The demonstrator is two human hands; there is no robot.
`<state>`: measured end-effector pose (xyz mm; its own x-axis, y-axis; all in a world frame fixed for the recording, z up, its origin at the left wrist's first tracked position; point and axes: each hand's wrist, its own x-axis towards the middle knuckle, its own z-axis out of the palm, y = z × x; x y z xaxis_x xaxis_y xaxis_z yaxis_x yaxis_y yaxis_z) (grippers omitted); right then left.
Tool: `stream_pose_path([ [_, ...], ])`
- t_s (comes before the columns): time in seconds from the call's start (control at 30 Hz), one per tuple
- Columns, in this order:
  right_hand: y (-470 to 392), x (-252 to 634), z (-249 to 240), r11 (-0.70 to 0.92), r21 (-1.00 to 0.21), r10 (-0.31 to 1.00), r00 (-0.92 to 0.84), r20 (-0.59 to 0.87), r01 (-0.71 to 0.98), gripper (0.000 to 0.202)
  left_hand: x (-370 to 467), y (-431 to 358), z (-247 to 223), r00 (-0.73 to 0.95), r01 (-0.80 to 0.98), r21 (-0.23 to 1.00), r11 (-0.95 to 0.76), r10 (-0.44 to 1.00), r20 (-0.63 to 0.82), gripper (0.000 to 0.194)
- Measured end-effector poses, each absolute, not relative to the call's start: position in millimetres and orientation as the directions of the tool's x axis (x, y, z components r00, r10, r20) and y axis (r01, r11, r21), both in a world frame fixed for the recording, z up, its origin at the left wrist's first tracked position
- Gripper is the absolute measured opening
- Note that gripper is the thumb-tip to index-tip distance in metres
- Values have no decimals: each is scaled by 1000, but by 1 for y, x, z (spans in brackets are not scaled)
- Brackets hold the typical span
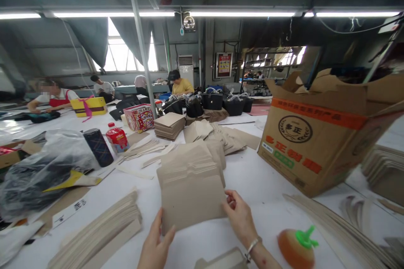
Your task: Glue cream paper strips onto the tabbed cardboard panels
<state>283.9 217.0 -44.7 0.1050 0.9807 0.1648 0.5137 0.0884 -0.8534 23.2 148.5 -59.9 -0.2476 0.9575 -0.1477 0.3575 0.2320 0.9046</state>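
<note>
A flat grey-brown cardboard piece (192,204) with rounded corners lies in front of me, at the near end of a fanned row of like pieces (186,157). My left hand (156,239) grips its lower left edge, thumb on top. At the right edge, my right hand (240,216) pinches the same piece with curled fingers; a bracelet (253,246) is on that wrist. Closer to me lies another cut cardboard piece (224,260), partly out of frame. To the right of my right hand sits a squeeze bottle (296,246) of amber liquid with a green nozzle.
Curved cardboard strips (104,229) lie at left, more strips (344,227) at right. A large open carton (309,138) stands at right. Plastic-wrapped material (47,168), a dark cylinder (98,147) and a red bottle (117,136) stand left. Black bags (211,100) and several co-workers are farther back.
</note>
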Motion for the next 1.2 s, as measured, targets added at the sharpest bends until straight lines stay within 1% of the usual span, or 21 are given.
stream_pose_path([
  [0.1, 213, 281, -40, 91, -875, 982, 101, 157, 476, 14, 24, 146, -56, -288, 326, 905, 273, 941, -180, 68],
  [0.2, 208, 278, -31, 91, -882, 986, 79, 143, 461, 11, 21, 148, -51, -312, 308, 901, 305, 927, -207, 63],
  [0.3, 203, 277, -22, 102, -866, 987, 57, 148, 489, 10, 17, 148, -48, -315, 334, 888, 318, 925, -213, 63],
  [0.37, 200, 276, -19, 107, -849, 986, 58, 160, 517, 13, 19, 146, -48, -307, 376, 876, 301, 933, -189, 66],
  [0.43, 198, 275, -19, 107, -843, 985, 60, 163, 527, 20, 25, 142, -47, -298, 432, 861, 267, 944, -143, 72],
  [0.57, 194, 273, -21, 112, -878, 986, 57, 156, 466, 31, 41, 135, -43, -299, 506, 832, 227, 951, -78, 82],
  [0.63, 194, 271, -22, 110, -912, 988, 53, 143, 395, 30, 46, 132, -40, -307, 508, 831, 226, 949, -70, 84],
  [0.7, 194, 267, -22, 89, -952, 995, 26, 101, 293, 22, 48, 132, -38, -316, 501, 839, 213, 947, -52, 85],
  [0.77, 195, 260, -22, 42, -986, 999, -39, 36, 163, 14, 47, 134, -38, -322, 478, 855, 201, 946, -42, 85],
  [0.8, 195, 257, -20, 14, -995, 997, -82, 6, 94, 15, 46, 136, -39, -326, 458, 866, 201, 944, -47, 84],
  [0.87, 193, 249, -15, -39, -998, 984, -173, -31, -41, 22, 43, 141, -40, -340, 402, 891, 210, 938, -68, 83],
  [0.93, 188, 241, -6, -89, -982, 964, -262, -42, -169, 28, 38, 146, -41, -362, 335, 917, 218, 928, -88, 81],
  [1.03, 175, 233, 14, -199, -919, 928, -366, -65, -340, 36, 29, 149, -35, -393, 225, 945, 236, 910, -134, 82],
  [1.13, 169, 226, 34, -301, -830, 911, -400, -103, -470, 38, 21, 146, -22, -422, 132, 954, 269, 886, -192, 81],
  [1.2, 174, 223, 45, -324, -775, 914, -390, -108, -543, 37, 18, 142, -12, -438, 79, 958, 277, 873, -216, 78],
])
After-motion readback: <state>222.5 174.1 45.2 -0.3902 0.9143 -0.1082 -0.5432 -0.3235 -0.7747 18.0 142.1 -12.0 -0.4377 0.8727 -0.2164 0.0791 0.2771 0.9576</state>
